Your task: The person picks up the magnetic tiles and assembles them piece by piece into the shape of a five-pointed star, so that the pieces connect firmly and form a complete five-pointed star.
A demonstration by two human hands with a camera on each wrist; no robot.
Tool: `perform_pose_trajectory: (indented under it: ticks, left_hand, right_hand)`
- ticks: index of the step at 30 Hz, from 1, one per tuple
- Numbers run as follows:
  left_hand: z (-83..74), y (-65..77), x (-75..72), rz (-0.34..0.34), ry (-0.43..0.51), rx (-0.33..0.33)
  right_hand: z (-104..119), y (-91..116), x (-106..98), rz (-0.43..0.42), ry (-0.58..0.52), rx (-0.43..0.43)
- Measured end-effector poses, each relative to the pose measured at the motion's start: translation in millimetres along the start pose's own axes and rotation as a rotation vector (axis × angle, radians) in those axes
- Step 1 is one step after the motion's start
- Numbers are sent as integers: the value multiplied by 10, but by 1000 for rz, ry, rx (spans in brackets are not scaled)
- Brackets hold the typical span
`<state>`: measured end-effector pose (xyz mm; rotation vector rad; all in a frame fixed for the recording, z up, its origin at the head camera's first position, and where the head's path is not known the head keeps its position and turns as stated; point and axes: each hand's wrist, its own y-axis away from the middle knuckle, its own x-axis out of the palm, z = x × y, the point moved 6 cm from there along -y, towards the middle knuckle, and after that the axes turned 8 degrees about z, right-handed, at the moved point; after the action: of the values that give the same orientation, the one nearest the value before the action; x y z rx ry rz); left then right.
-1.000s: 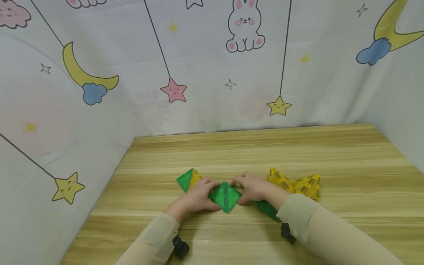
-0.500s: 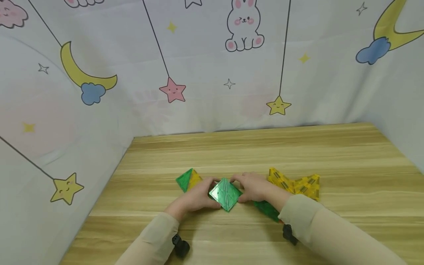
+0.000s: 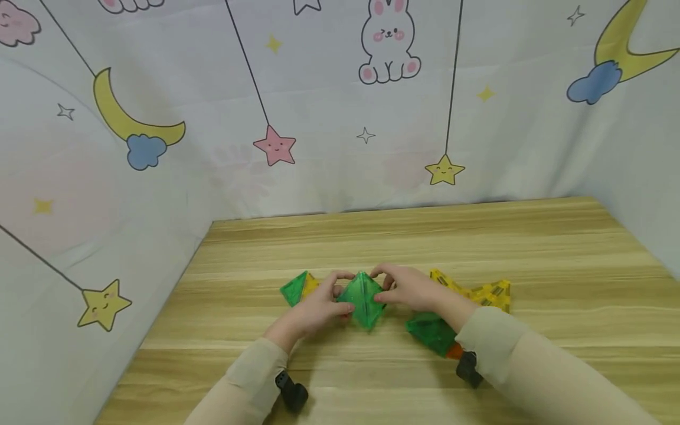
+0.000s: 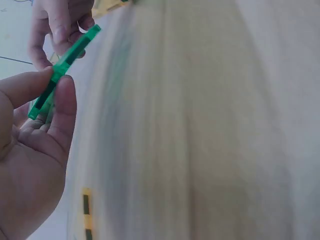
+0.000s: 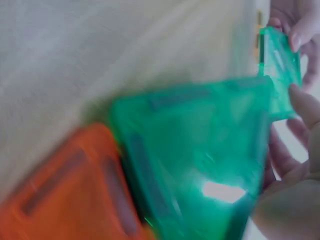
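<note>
Two joined green triangular magnetic tiles are up off the table, bent along their shared seam. My left hand pinches their left side between thumb and fingers. On the opposite side my right hand pinches the other tile. The left wrist view shows the green tiles nearly edge-on, with the left thumb and a finger on either side. In the right wrist view the held tiles appear between both hands. A small red bit shows under the left thumb, mostly hidden.
A green-and-yellow tile group lies left of my left hand. Below my right forearm are a larger green tile piece and an orange tile. Yellow tiles lie farther right on the wooden table. A printed cloth stands behind.
Both hands have lifted the green pair, which lay nearly flat earlier, and folded it along the seam. My right hand has risen, uncovering more of the green and orange tiles beneath its forearm.
</note>
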<state>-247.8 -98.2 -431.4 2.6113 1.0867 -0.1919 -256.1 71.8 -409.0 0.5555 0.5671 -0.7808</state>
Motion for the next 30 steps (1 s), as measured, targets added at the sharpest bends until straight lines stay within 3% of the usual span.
perform_pose_trajectory:
  ticks: [5, 12, 17, 24, 30]
  left_hand:
    - [-147, -56, -5, -20, 115, 73]
    - [-310, -136, 144, 8, 195, 131]
    - [-382, -208, 273, 55, 229, 142]
    - [-510, -349, 481, 148, 269, 177]
    - [-572, -445, 666, 178, 336, 167]
  right_hand:
    - [70, 168, -184, -44, -59, -39]
    - [35, 396, -257, -11, -170, -71]
    - [47, 572, -258, -40, -89, -137]
    - [-40, 821, -233, -127, 34, -83]
    - [-107, 968, -225, -187, 64, -118]
